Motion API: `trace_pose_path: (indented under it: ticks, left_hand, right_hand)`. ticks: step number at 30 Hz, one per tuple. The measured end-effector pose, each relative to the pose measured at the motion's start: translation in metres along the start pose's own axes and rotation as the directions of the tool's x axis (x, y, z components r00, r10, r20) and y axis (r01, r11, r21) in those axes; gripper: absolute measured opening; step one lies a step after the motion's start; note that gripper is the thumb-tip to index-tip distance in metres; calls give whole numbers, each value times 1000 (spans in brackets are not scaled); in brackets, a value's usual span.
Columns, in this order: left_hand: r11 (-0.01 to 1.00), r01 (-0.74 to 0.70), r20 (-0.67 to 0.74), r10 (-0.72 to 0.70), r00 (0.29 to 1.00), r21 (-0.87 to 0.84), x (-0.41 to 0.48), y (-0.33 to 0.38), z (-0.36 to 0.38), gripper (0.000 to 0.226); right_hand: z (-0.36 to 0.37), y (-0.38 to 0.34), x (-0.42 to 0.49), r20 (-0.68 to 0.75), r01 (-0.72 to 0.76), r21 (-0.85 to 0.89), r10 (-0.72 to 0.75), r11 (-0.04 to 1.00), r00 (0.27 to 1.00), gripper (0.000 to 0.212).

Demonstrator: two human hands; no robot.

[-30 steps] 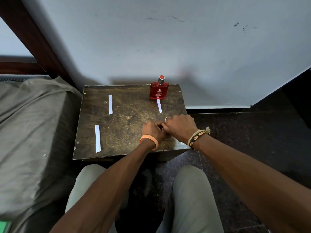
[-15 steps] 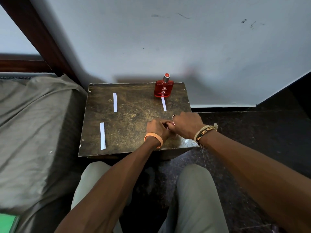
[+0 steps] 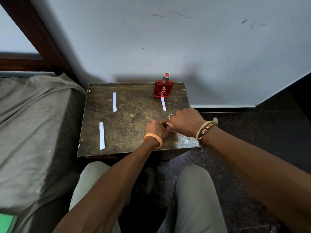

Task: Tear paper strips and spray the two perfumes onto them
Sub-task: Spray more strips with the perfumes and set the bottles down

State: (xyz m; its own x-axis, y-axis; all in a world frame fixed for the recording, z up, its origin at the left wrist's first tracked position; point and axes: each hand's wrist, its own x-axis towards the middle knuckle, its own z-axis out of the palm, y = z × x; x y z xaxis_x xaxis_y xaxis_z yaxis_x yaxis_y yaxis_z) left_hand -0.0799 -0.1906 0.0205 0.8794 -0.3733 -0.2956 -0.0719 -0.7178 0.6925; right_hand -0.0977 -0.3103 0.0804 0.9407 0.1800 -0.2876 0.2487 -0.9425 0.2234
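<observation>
Both forearms reached forward and converged, left hand and right hand touching, backs turned up to the camera. The fingers of both curled in around a small pinkish object that barely showed between them, the grip itself hidden. An orange band circled the left wrist, a threaded bracelet the right, and a ring sat on a right finger.

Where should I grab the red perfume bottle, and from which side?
Grip the bottle by its wide red body, thumb and fingers across its two narrow sides, below the silver neck. It stands upright at the far edge of the table near the wall, so come from the front and slightly above, over the strip lying before it.
</observation>
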Motion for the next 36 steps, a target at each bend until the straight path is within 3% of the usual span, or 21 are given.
trace_pose_path:
  ticks: [6, 13, 17, 23, 28, 33, 36]
  left_hand:
    - [1000, -15, 5, 15, 1000, -2, 0, 1, 0, 17]
    - [999, -13, 10, 13, 1000, -35, -1, 1, 0, 24]
    - [999, -27, 12, 28, 1000, -41, -2, 1, -2, 27]
    - [999, -32, 3, 32, 999, -7, -1, 1, 0, 18]
    - [999, -31, -1, 31, 1000, -13, 0, 0, 0, 18]
    - [999, -21, -5, 21, 1000, -43, 3, -3, 3, 21]
    - [998, -30, -7, 29, 1000, -55, 2, -3, 3, 27]
  right_hand:
    - [9, -14, -3, -43, -132, 30, 133, 991, 990, 46]
    - [14, -8, -5, -51, -44, -9, 44, 999, 998, 46]
    - [10, -11, -1, -10, -166, 145, 169, 975, 986, 47]
    - [10, -3, -11, -90, 15, -9, -16, 1000, 996, 45]
    - [7, -10, -3, -41, -86, 53, 88, 995, 995, 47]
    - [7, -4, -10, -42, -46, 25, 47, 999, 998, 46]
    - [13, -10, -10, -12, -180, 156, 184, 971, 983, 45]
